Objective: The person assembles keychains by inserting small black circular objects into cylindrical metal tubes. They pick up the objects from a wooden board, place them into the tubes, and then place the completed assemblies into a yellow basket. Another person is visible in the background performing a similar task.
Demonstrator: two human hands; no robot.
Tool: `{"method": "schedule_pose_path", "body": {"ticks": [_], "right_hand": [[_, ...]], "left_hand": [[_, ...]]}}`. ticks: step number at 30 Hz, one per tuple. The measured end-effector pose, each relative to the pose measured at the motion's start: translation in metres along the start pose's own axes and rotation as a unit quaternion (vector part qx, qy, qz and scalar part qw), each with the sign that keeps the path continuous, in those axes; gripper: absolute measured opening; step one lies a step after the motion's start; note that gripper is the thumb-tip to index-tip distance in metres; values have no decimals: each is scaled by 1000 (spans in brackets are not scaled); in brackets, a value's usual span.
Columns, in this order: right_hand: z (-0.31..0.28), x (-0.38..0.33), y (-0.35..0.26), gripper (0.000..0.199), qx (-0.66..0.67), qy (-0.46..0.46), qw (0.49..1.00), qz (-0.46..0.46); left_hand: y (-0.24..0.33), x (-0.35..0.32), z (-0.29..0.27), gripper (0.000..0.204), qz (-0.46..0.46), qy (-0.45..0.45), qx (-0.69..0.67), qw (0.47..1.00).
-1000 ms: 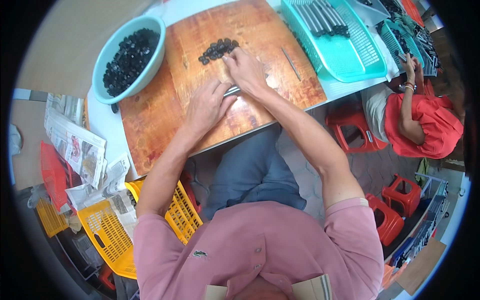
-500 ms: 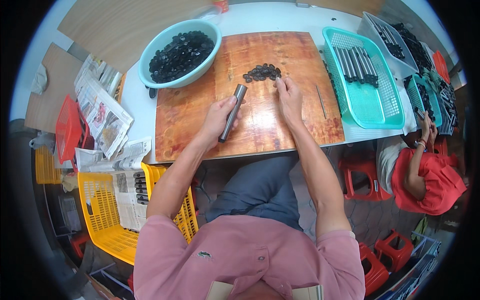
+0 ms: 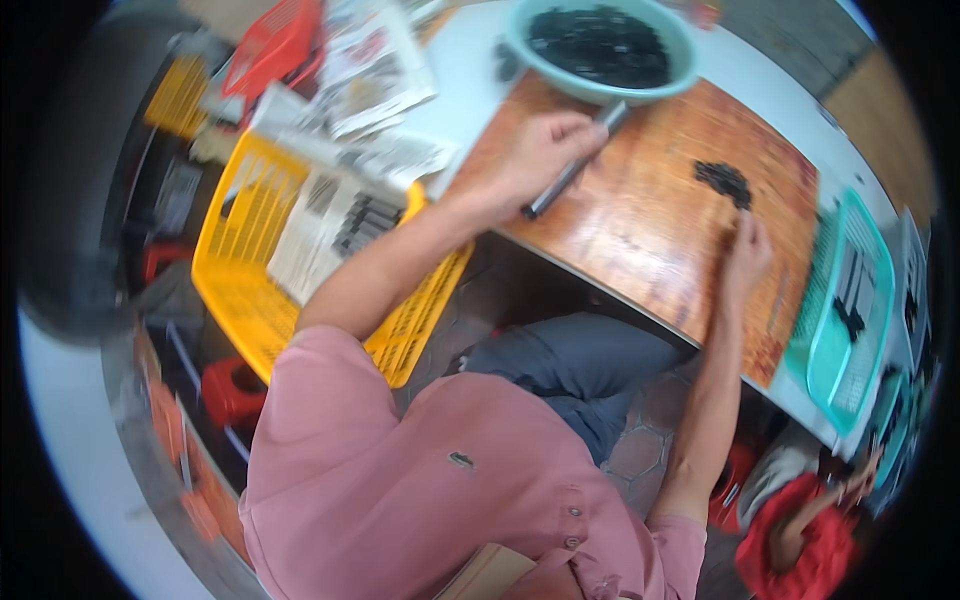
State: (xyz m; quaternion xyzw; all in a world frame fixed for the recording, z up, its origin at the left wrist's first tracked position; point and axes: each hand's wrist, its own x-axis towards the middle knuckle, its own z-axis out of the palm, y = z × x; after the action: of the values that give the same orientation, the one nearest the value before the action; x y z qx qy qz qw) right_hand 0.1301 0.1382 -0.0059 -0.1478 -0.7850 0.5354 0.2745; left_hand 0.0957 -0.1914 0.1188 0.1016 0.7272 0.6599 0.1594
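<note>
My left hand point(image 3: 556, 150) is closed round a dark, smooth tube point(image 3: 574, 166). It holds the tube tilted above the left part of the brown wooden board point(image 3: 640, 240), just in front of the pale green basin point(image 3: 672, 82). Many small black pieces point(image 3: 598, 45) fill the basin. A small pile of black oval pieces point(image 3: 722, 180) lies on the board. At the near edge of that pile, my right hand point(image 3: 746, 255) has its fingers pinched together. Blur hides what, if anything, is between those fingertips.
Left of me stands a yellow crate point(image 3: 240, 250) with newspaper and several dark tubes inside. Newspapers point(image 3: 385, 75) and a red basket point(image 3: 272, 50) lie beyond it. At the right is a green basket point(image 3: 842, 380) with tubes; a person in red point(image 3: 800, 540) sits nearby.
My view has turned left, so the board appears farther right and slanted. My left hand has carried the tube leftward across the board. The right hand stays beside the pile.
</note>
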Motion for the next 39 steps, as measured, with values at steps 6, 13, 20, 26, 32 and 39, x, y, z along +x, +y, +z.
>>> {"method": "schedule_pose_path", "body": {"ticks": [6, 13, 20, 26, 32, 39], "right_hand": [[3, 6, 25, 35, 12, -50, 999, 0], [3, 6, 29, 30, -24, -95, 995, -29], [6, 4, 18, 32, -125, -95, 985, -65], [3, 8, 26, 34, -135, -101, 984, -59], [7, 5, 22, 35, -117, -95, 987, -63], [6, 4, 21, 34, -105, -106, 987, -58]], "left_hand": [[14, -98, -177, 37, 42, 335, 66, 939], [-133, -228, -338, 46, -182, 520, 121, 825], [-285, -295, -338, 27, -388, 505, 55, 769], [-321, -285, -316, 32, -382, 529, -21, 757], [-340, -284, -302, 27, -367, 533, 0, 763], [-340, -296, -301, 31, -404, 474, -35, 782]]}}
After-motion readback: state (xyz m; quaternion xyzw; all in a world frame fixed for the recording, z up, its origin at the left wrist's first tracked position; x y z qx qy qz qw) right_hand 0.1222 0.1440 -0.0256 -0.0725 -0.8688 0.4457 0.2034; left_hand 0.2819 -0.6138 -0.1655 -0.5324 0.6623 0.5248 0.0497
